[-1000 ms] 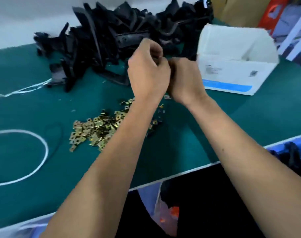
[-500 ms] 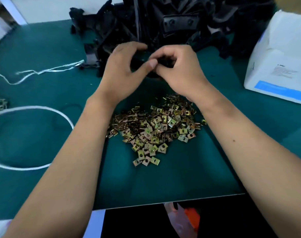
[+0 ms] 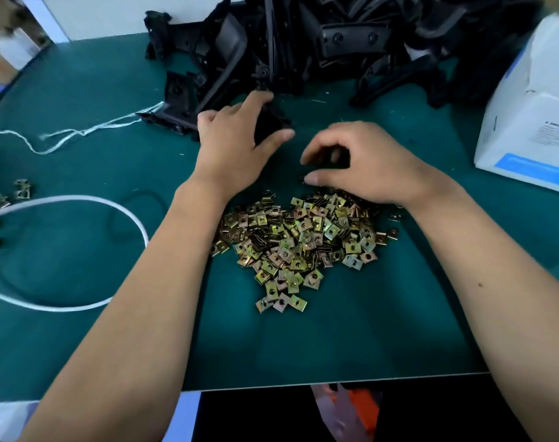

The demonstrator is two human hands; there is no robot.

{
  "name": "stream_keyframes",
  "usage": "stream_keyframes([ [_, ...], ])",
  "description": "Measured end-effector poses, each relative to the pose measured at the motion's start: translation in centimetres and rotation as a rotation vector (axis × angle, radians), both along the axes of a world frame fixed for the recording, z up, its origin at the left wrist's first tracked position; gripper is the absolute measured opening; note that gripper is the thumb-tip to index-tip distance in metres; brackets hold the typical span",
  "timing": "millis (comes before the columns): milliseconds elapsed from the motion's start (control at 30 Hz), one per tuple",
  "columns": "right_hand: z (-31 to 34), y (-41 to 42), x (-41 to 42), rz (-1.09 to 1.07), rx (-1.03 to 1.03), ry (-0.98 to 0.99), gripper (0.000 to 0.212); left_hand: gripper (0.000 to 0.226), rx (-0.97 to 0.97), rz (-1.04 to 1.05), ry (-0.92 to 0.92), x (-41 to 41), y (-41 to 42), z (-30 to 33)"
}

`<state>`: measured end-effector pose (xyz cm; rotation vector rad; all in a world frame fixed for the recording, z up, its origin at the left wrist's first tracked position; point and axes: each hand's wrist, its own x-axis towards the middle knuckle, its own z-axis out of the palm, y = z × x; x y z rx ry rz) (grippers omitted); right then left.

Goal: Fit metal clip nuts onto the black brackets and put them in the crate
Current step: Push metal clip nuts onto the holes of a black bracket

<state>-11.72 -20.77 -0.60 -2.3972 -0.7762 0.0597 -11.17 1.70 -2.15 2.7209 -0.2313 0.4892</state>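
While the left hand [image 3: 236,138] grips a black bracket [image 3: 270,122] between its fingers, the right hand [image 3: 364,164], fingers curled and seemingly empty, hovers just over the clip nuts [image 3: 303,240] heaped on the tabletop [image 3: 80,90], so pinching one nut likely comes next.

Assembly workshop bench: green work mat [image 3: 80,90], heap of black brackets [image 3: 335,43], loose clip nuts [image 3: 297,240], carton [image 3: 533,116]

clip nuts [image 3: 299,242]: shiny yellowish metal | brackets [image 3: 335,39]: matt black plastic
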Motion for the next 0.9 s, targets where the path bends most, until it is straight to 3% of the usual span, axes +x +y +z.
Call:
stream_keyframes([
  [200, 0.0, 0.9, -0.3, 0.025, -0.046, 0.029, 0.017, 0.068, -0.083, 0.076, -0.037, 0.5, 0.7, -0.4],
  [400, -0.3, 0.6, -0.1, -0.105, 0.041, -0.008, 0.018, 0.104, -0.282, 0.058, 0.057, 0.2, 0.1, 0.1],
  [633, -0.8, -0.2, 0.7, -0.227, 0.22, 0.0, 0.01, 0.108, -0.267, -0.016, 0.104, -0.3, -0.3, 0.0],
  [900, -0.8, 0.0, 0.5, -0.259, 0.498, 0.176, 0.014, 0.106, -0.272, -0.128, 0.067, -0.8, -0.9, 0.2],
])
